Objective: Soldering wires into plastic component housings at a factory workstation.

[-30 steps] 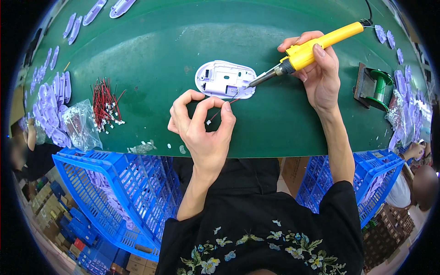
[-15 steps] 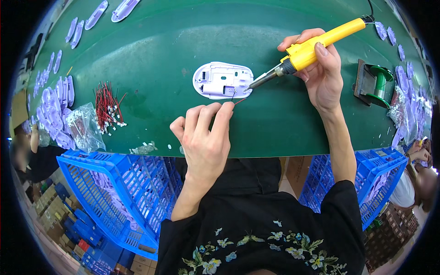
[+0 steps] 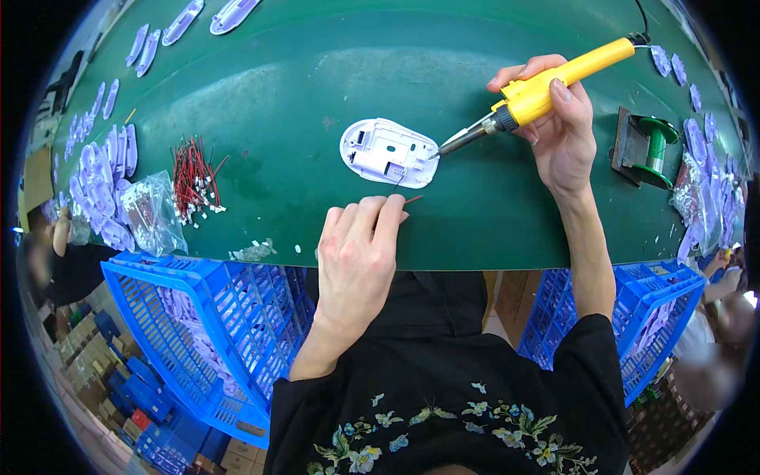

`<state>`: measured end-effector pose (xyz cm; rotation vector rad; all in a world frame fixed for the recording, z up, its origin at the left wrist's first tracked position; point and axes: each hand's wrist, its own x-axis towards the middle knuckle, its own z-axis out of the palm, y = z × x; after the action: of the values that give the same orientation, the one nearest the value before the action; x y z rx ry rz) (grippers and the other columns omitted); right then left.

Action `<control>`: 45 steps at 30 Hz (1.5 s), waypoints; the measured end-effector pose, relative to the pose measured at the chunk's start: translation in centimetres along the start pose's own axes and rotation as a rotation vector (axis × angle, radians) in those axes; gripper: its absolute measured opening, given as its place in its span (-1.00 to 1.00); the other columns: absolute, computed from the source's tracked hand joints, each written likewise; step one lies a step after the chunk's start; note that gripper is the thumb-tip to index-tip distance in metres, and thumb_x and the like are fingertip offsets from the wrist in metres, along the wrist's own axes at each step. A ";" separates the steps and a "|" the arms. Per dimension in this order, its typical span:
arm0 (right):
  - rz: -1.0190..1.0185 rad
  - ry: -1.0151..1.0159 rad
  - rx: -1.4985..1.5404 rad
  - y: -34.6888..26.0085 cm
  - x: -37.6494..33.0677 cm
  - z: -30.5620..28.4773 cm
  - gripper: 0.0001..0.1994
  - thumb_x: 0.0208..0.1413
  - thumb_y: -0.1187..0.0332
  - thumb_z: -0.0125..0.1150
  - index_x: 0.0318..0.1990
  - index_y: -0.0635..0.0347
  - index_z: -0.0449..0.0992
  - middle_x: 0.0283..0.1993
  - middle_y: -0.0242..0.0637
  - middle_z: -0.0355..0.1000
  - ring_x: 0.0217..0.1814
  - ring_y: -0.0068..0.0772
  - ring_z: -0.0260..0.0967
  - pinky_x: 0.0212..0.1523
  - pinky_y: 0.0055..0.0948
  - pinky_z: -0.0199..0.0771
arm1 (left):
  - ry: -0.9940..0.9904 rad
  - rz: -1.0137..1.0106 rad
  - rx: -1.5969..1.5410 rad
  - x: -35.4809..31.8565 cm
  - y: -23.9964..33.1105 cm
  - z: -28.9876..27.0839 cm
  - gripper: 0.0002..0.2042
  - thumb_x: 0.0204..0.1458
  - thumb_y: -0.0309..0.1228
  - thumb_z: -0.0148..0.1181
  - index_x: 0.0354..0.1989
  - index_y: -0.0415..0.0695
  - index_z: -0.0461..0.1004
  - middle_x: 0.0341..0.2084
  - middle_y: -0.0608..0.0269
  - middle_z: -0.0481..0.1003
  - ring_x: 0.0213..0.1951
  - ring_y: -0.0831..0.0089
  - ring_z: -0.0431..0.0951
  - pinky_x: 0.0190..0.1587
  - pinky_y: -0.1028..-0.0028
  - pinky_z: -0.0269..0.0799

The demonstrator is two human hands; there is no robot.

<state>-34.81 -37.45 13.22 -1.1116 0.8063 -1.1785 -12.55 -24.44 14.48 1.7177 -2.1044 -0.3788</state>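
My right hand (image 3: 558, 131) grips a yellow soldering iron (image 3: 538, 91), whose metal tip touches the right end of a white oval plastic shell (image 3: 386, 152) lying on the green table (image 3: 317, 71). My left hand (image 3: 360, 257) rests at the near table edge below the shell, fingers pinching a thin red wire (image 3: 412, 199) that sticks out toward the shell.
A bundle of red wires (image 3: 190, 178) and a clear bag (image 3: 150, 214) lie to the left, beside rows of lilac shells (image 3: 99, 170). A green solder spool (image 3: 653, 150) stands to the right. Blue crates (image 3: 214, 324) sit below the table on both sides.
My left hand has flattened and slid down toward the table edge, now pinching the red wire. The soldering iron's tip stays at the shell's right end.
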 end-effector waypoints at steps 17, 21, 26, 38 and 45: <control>0.082 0.050 0.055 0.3 2.4 5.2 -0.75 0.36 0.17 -0.10 -0.15 0.17 0.36 -0.23 0.10 0.54 -0.59 -0.65 0.08 -0.55 -0.63 0.21 | 0.551 -0.367 -0.274 0.1 -3.3 1.7 -0.89 -0.12 -0.52 0.33 -0.41 -0.17 0.52 -0.02 0.12 0.56 -0.02 0.19 0.51 0.03 0.28 0.29; 0.128 0.133 0.111 1.6 1.1 5.6 -0.75 0.35 0.17 -0.08 -0.15 0.17 0.36 -0.22 0.11 0.54 -0.61 -0.65 0.08 -0.55 -0.64 0.20 | 0.472 -0.297 -0.268 0.1 -3.5 2.1 -0.89 -0.12 -0.45 0.34 -0.45 -0.09 0.50 -0.10 0.27 0.62 0.06 0.24 0.50 0.10 0.26 0.10; 0.100 0.083 0.033 2.3 1.4 6.0 -0.75 0.30 0.18 0.00 -0.14 0.19 0.37 -0.21 0.12 0.53 -0.62 -0.65 0.09 -0.55 -0.65 0.20 | 0.447 -0.268 -0.295 0.1 -3.8 2.1 -0.89 -0.12 -0.44 0.33 -0.46 -0.07 0.50 -0.18 0.33 0.65 0.04 0.31 0.51 0.03 0.29 0.03; 0.079 0.035 -0.010 3.0 1.1 6.2 -0.76 0.28 0.21 0.00 -0.15 0.23 0.37 -0.24 0.12 0.53 -0.63 -0.64 0.09 -0.59 -0.65 0.17 | 0.376 -0.289 -0.369 -0.1 -4.1 1.7 -0.89 -0.13 -0.50 0.33 -0.45 -0.08 0.49 -0.18 0.33 0.68 0.07 0.37 0.51 0.07 0.33 0.08; 0.087 0.039 -0.006 3.0 1.0 5.8 -0.76 0.27 0.21 0.00 -0.15 0.23 0.37 -0.24 0.10 0.53 -0.62 -0.64 0.11 -0.59 -0.66 0.17 | 0.453 -0.310 -0.338 -0.2 -3.9 1.8 -0.89 -0.16 -0.53 0.31 -0.46 -0.10 0.49 -0.26 0.34 0.67 0.05 0.30 0.53 0.09 0.30 0.12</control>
<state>-28.30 -37.04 12.12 -1.0511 0.8797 -1.1283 -10.00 -25.11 11.11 1.7267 -1.3764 -0.3650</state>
